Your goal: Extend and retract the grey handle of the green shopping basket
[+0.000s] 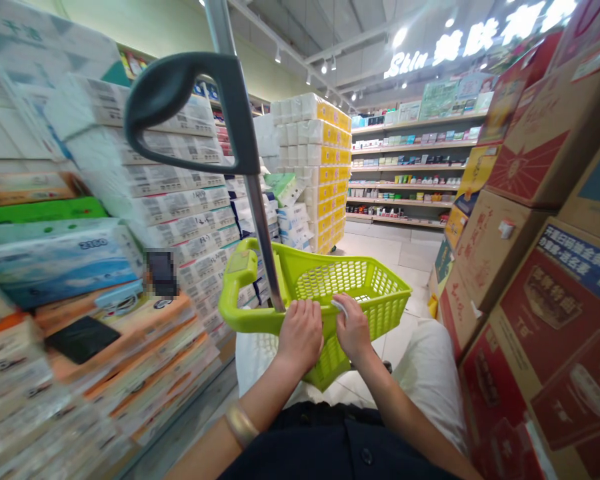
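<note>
A lime-green shopping basket [387,313] with perforated sides stands between my knees. A metal pole [263,233] rises from its near left side to a dark grey loop handle [247,127]. My left hand [303,333] is curled over the basket's near rim, just right of the pole. My right hand [353,327] is at the same rim, a little further right, closed with a small white wipe or tissue [339,306] pinched under the fingers. Little of the wipe shows, so its exact kind is unclear.
Tissue packs [60,257] are stacked at my left, with a dark flat object [83,339] on top. Ahead stands a tall stack of yellow-and-white packs [330,173]. Red and brown cartons [540,313] line my right. Product shelves [405,163] fill the back, beyond a tiled floor [380,243].
</note>
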Demonstrator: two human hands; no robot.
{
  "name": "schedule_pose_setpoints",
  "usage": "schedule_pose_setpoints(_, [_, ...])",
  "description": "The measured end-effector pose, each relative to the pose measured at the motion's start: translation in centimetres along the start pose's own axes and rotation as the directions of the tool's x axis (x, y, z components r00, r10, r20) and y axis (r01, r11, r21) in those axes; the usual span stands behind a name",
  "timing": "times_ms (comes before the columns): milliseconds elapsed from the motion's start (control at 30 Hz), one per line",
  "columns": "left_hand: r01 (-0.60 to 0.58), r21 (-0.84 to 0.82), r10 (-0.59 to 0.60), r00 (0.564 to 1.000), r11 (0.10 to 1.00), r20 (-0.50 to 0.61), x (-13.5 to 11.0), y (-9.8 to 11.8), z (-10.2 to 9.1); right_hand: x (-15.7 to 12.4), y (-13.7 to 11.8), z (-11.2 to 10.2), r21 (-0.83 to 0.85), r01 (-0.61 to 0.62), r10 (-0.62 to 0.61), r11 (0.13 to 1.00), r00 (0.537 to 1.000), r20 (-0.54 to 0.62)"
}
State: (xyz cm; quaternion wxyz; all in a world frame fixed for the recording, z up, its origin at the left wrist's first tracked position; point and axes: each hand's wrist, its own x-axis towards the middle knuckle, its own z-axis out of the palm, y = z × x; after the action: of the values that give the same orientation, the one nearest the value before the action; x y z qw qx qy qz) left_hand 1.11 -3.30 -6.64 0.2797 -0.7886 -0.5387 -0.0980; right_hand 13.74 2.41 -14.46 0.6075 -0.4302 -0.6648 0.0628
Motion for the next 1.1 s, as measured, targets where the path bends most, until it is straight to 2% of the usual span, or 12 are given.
schedule_pose_setpoints(133, [-0.011,-0.006,0.011,1.0,1.0,-0.01,-0.1,0.0,0.1,-0.2,-1.0,0.3,0.08,0.084,-0.092,0.993,0.99,0.107])
schedule_pose_setpoints(333, [-0.016,-0.015,0.015,1.0,1.0,-0.026,-0.1,0.0,0.2,-0.2,0.1,0.0,-0.03,0.008,-0.008,1.0,1.0,0.007])
schedule_pose_setpoints(533, [-0.008,-0.054,0.007,1.0,0.998,-0.009,-0.2,0.0,0.2,-0.3,-1.2,0.2,0.04,0.081,-0.086,0.996,0.987,0.133])
schedule_pose_setpoints(733, [-0.002,-0.071,0.001,1.0,0.997,-0.016,-0.3,0.0,0.4,0.1,-0.3,-0.5,-0.058,-0.018,0.022,0.998,0.998,0.065])
schedule_pose_setpoints(933, [0.001,-0.057,-0.001,1.0,0.998,0.0,-0.2,0.1,0.2,0.0,-1.0,-0.2,0.027,0.09,-0.093,0.996,0.982,0.167])
schedule_pose_setpoints(1100, [-0.006,-0.044,0.006,1.0,0.999,-0.01,-0.3,0.1,0.3,0.3,0.0,-0.7,-0.101,-0.016,0.021,0.995,0.998,0.053])
